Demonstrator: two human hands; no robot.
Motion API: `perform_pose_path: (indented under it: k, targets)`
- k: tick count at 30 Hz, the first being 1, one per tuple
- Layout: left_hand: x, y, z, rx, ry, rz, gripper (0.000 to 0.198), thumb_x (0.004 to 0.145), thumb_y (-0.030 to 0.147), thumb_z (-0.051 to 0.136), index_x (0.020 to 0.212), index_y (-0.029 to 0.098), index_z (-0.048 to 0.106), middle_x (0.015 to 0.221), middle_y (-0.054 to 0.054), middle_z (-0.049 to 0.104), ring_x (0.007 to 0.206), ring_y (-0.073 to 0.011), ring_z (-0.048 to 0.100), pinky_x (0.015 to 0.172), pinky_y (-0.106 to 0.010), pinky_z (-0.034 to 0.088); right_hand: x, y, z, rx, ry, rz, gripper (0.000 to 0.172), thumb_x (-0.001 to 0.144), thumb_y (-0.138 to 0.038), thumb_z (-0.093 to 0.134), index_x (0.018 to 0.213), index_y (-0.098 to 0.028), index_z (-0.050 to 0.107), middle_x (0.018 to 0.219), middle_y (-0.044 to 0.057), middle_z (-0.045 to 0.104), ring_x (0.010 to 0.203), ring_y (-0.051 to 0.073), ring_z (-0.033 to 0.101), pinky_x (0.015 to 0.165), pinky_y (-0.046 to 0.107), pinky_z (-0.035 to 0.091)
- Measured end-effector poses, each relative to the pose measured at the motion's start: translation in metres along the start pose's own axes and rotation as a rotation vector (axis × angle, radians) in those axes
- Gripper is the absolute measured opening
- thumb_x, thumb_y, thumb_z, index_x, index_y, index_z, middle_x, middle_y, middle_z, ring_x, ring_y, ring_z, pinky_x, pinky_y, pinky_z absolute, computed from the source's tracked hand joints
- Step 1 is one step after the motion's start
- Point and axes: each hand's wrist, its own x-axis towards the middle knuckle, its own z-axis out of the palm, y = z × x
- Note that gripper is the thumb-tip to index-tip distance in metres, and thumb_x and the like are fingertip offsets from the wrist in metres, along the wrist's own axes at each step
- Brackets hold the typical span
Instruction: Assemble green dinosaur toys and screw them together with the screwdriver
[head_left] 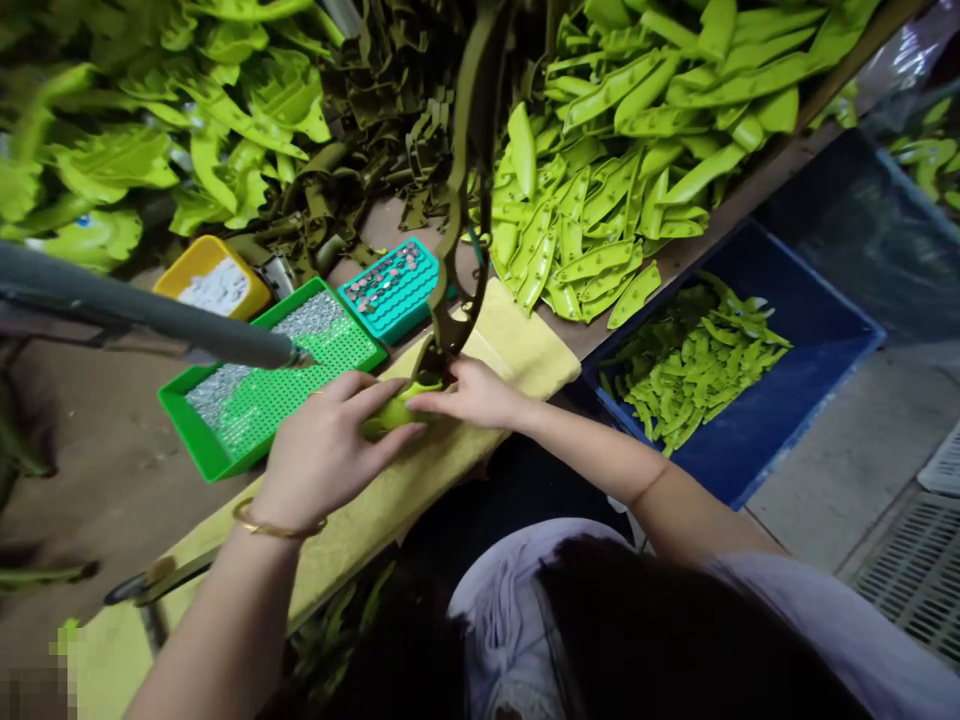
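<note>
My left hand point(330, 450), with a gold bangle point(279, 524) on its wrist, curls over a lime-green moulded piece point(390, 413). My right hand point(472, 392) presses on the piece's far end, where an olive strap point(459, 290) joins it. The strap hangs down from above, and my right fingers partly hide the join. Beneath both hands lies a folded yellow cloth point(517, 345) along the bench edge. A green pegboard tray point(330, 345) of small silver studs sits just beyond my left hand.
A teal stud tray point(394, 290) and a yellow box point(214, 280) stand near the green tray. Heaps of lime-green pieces point(600, 200) and olive straps point(360, 110) fill the bench. A grey pole point(150, 305) crosses at left. At right stands a blue bin point(750, 420) of green pieces.
</note>
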Motion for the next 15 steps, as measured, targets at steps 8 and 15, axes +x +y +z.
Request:
perform_pose_path:
  k: [8,15]
  targets:
    - [0.012,-0.020,-0.002,-0.141,-0.032,-0.058,0.046,0.084,0.063,0.054,0.111,0.028,0.067,0.092,-0.003,0.063,0.074,-0.0213,0.065,0.065,-0.034,0.052,-0.052,0.027,-0.147,-0.911,0.759,0.272,0.100,0.070,-0.074,0.061,0.150,-0.021,0.031,0.160,0.017,0.020,0.149,0.043,0.006,0.116,0.070,0.003]
    - [0.025,-0.018,-0.005,-0.185,-0.050,-0.095,0.039,0.080,0.061,0.060,0.105,0.033,0.068,0.091,-0.001,0.065,0.074,-0.0245,0.066,0.063,-0.037,0.054,0.028,0.028,-0.139,-0.934,0.516,0.373,0.094,0.078,-0.069,0.055,0.154,-0.028,0.018,0.164,0.013,0.002,0.146,0.053,-0.009,0.105,0.082,-0.006]
